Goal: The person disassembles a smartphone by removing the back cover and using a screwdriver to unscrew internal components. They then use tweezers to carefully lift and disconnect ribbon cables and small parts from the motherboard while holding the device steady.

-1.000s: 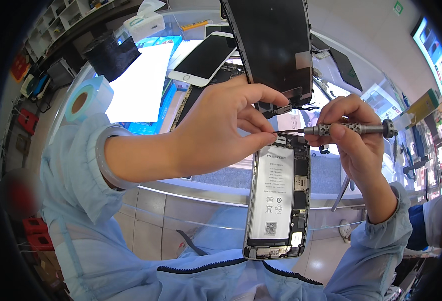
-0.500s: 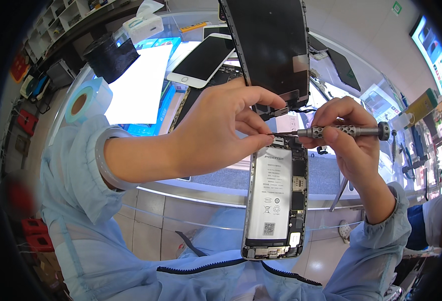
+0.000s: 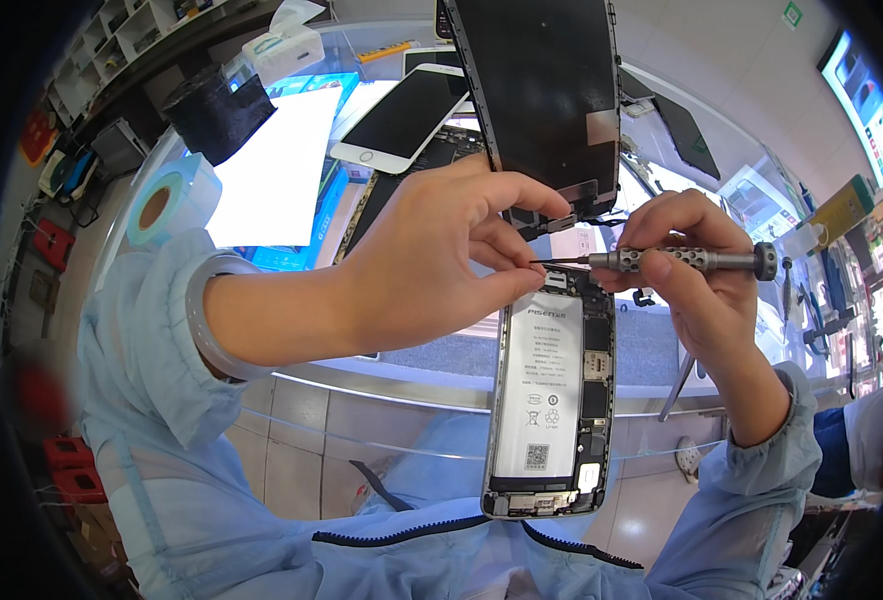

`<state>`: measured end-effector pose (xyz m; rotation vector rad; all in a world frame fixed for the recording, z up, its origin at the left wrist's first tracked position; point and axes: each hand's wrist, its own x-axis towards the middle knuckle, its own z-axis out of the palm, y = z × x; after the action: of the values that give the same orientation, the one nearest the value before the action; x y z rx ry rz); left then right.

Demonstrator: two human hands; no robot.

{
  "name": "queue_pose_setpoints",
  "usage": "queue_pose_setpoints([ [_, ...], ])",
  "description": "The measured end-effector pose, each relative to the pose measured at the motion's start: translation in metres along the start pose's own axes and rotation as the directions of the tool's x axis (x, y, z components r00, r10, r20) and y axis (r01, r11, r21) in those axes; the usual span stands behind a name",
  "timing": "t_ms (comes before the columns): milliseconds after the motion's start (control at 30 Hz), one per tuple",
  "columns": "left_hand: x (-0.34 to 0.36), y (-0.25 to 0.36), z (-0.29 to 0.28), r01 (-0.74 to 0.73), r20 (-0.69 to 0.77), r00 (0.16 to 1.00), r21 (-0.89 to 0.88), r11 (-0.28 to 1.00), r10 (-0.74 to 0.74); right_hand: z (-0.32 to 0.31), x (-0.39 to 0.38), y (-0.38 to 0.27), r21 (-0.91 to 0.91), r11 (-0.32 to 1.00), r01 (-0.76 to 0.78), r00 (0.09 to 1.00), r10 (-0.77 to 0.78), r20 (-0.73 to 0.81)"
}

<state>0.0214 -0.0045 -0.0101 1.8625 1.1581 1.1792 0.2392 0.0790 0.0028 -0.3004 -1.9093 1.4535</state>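
Note:
Silver screwdriver (image 3: 681, 259) is gripped in my right hand (image 3: 701, 290), its thin shaft pointing left toward my left hand's fingertips. My left hand (image 3: 411, 250), fingers curled, grips the opened phone (image 3: 536, 400) by its top end; exactly what the fingertips pinch is hidden. The phone shows a white battery and dark board along its right side, and hangs over the table's front edge. Above it stands the detached-looking black screen panel (image 3: 541, 100), with small brackets and cables at its lower end beside my left index finger. Whether it is still attached is unclear.
The glass worktable holds a grey mat (image 3: 646, 340), white phone (image 3: 396, 120), white sheet (image 3: 271, 170), label roll (image 3: 171, 200), black bag (image 3: 211, 120), tissue pack (image 3: 283, 50) and several loose parts. A lit display (image 3: 861, 100) is at right, red stools (image 3: 71, 470) lower left.
My hands, the screwdriver and the phone have shifted slightly left since a second ago. The screwdriver remains in my right hand, and the grip looks much the same.

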Motion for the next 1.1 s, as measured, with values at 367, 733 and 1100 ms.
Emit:
queue_pose_setpoints([
  [367, 0.000, -0.001, 0.000, -0.009, 0.011, 1.000, -0.019, 1.000, 0.009, -0.005, -0.001, -0.001, 0.000, 1.000, -0.004, 1.000, 0.004, 0.023],
  [733, 0.000, -0.002, -0.001, -0.023, 0.015, 1.000, -0.010, 1.000, 0.024, -0.005, -0.002, -0.001, -0.004, 1.000, -0.014, 1.000, 0.014, 0.018],
  [1100, 0.000, 0.000, -0.001, 0.046, 0.029, 0.999, 0.015, 0.999, -0.046, -0.020, 0.000, -0.016, -0.036, 0.999, -0.033, 0.999, 0.032, -0.031],
])
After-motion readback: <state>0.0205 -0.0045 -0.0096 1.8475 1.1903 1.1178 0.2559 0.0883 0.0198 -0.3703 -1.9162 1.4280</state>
